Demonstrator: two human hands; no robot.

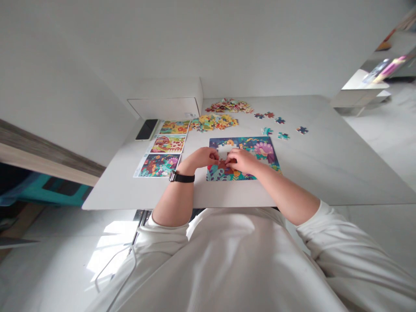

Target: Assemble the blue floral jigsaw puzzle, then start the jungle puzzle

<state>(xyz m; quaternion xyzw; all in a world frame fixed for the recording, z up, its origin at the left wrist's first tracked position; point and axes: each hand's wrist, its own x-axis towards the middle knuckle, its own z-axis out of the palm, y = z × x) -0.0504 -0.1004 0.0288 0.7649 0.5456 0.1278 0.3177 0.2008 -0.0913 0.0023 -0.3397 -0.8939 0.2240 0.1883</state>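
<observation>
Left grip (205, 157) and right grip (243, 161) close together, fingertips at a brown patch of the puzzle (251, 144); whether either pinches a piece, I can't tell. Pale tabletop (312, 169) spreads around. Beyond the grips: heaped pieces (216, 122), white box (162, 107), grey wall (266, 47). Puzzle lies flat right under both my grips, long axis left to right, picture upright toward me.

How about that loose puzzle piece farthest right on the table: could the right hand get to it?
Probably yes. The loose piece lies beyond and to the right of the right hand, with only the flat puzzle and tabletop between. That hand is at the puzzle now, though.
</observation>
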